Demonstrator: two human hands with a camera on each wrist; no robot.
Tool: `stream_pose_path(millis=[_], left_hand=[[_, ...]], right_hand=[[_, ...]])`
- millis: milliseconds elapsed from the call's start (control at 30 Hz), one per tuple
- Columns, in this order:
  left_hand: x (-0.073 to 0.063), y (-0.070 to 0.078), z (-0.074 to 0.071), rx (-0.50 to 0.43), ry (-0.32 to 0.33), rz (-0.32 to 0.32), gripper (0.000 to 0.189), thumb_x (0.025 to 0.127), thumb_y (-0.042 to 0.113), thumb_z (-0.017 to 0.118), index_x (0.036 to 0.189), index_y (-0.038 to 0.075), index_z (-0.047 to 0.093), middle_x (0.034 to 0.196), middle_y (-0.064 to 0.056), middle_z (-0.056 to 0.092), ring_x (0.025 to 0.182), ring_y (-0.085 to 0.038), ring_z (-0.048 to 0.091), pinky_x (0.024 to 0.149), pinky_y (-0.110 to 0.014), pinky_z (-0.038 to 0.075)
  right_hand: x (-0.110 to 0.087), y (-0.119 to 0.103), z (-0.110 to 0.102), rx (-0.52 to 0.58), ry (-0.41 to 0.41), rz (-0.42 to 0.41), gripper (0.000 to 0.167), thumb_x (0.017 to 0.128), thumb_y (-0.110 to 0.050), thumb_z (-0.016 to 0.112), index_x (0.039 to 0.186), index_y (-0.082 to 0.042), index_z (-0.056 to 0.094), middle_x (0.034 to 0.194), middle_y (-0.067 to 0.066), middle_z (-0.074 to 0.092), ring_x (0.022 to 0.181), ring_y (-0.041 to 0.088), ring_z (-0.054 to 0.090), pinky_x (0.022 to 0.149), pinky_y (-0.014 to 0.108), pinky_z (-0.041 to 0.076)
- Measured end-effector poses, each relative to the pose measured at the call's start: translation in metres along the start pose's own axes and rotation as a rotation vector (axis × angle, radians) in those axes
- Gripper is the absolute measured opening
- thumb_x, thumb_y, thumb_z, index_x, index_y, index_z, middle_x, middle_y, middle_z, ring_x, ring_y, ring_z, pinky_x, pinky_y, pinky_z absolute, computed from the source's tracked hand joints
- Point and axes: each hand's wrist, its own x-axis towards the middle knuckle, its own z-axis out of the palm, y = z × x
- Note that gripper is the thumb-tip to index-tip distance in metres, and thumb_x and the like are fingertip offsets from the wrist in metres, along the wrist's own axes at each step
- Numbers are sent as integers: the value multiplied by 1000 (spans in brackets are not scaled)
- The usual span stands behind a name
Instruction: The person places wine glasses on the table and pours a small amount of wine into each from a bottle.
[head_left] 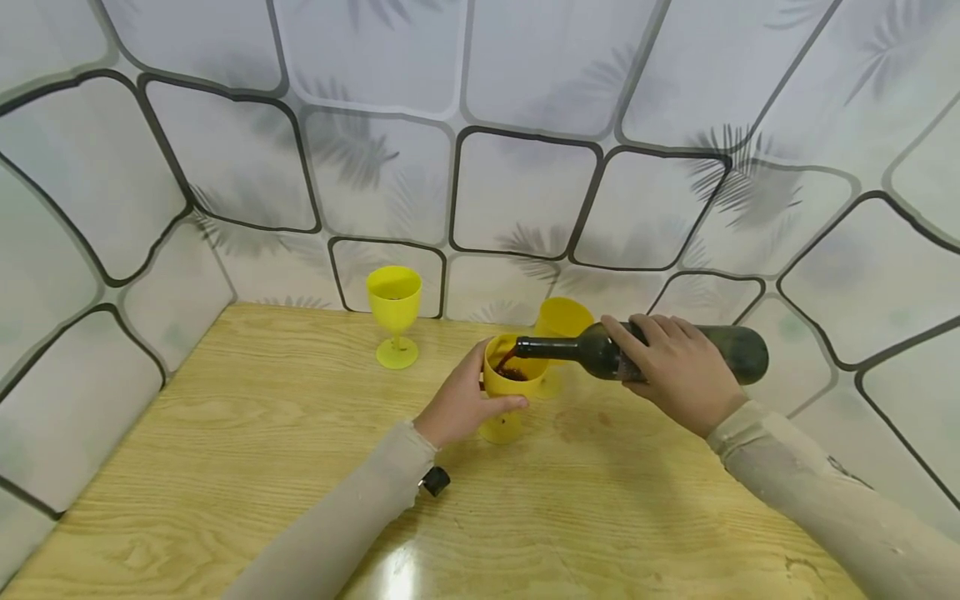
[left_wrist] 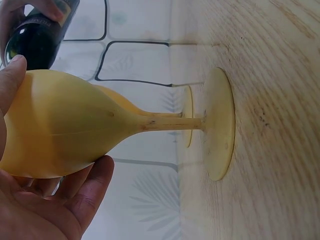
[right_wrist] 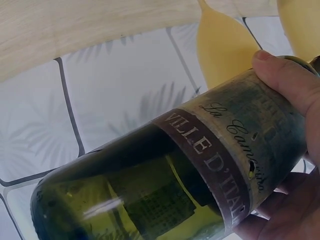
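Note:
My left hand (head_left: 459,406) grips the bowl of a yellow plastic goblet (left_wrist: 75,120), which stands upright with its foot on the table. The right hand (head_left: 678,375) holds a dark green wine bottle (head_left: 737,348) round its body, tipped nearly level. Its mouth is over the goblet's rim, and a dark red stream runs into the bowl, where dark liquid (head_left: 512,374) shows. In the right wrist view the label (right_wrist: 225,145) faces the camera, with green glass below it. Some of the left fingers are hidden behind the bowl in the head view.
A second yellow goblet (head_left: 564,317) stands just behind the bottle neck, partly covered by it. A third goblet (head_left: 394,312) is farther left near the wall (head_left: 382,175). The wooden table (head_left: 300,433) meets the patterned wall at its back. A dark band sits at my left wrist.

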Motion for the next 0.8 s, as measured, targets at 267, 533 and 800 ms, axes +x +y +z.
stream_pose_path(millis=[267, 533, 800], left_hand=[[0, 2, 0, 7, 5, -12, 85, 87, 32, 86, 155, 22, 36, 140, 4, 52, 124, -13, 56, 101, -40, 53], [1, 2, 0, -6, 3, -19, 84, 88, 27, 86, 155, 21, 35, 141, 4, 52, 126, -15, 55, 103, -42, 52], [2, 1, 0, -20, 0, -9, 83, 88, 26, 86, 155, 21, 36, 140, 4, 52, 125, -15, 56, 102, -43, 53]], right_hand=[[1, 0, -2, 9, -1, 0, 90, 72, -28, 96, 148, -9, 52, 116, 26, 65, 97, 45, 66, 87, 58, 56], [2, 0, -2, 9, -10, 4, 89, 73, -29, 96, 148, -10, 51, 116, 26, 65, 97, 45, 66, 87, 58, 56], [2, 0, -3, 17, -12, 7, 89, 73, -28, 96, 148, -10, 52, 115, 26, 65, 97, 45, 66, 87, 58, 56]])
